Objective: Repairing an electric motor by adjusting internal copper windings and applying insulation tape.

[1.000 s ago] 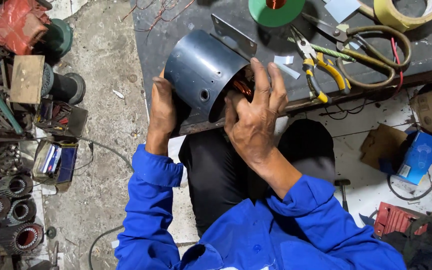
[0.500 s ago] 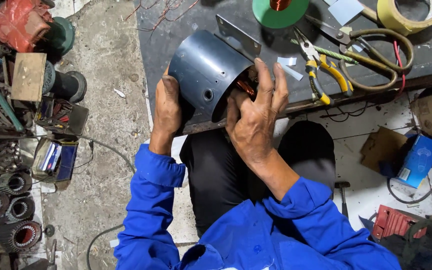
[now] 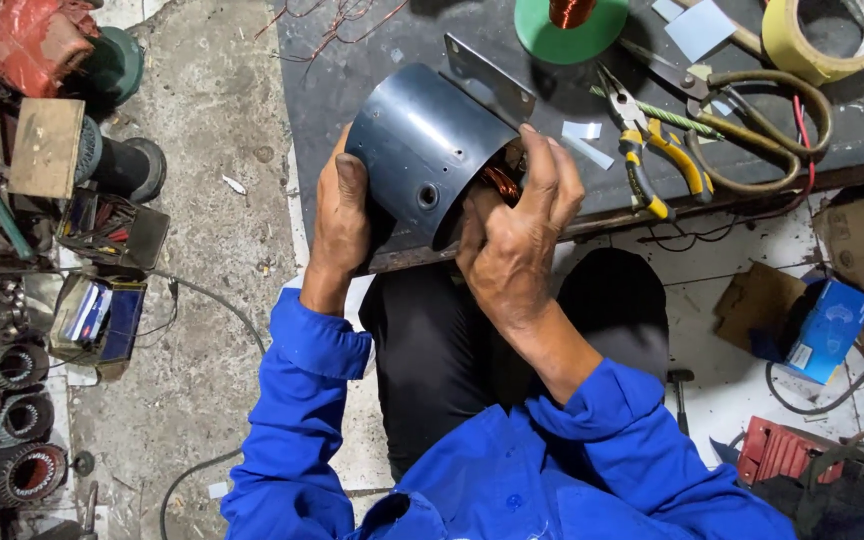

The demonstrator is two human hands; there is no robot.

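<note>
The right hand (image 3: 512, 245) is covering the open end of the grey motor housing (image 3: 422, 150), so only a little of the copper winding (image 3: 500, 183) is showing. The top edge is cutting off the tape roll (image 3: 832, 35) and the green spool (image 3: 570, 25). The left fingers are staying hidden behind the housing.

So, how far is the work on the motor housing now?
Copper winding already sits inside the housing. Left hand steadies it; right hand works at the open end. Pliers, scissors and tape lie unused, and the end remains uncovered.
</note>
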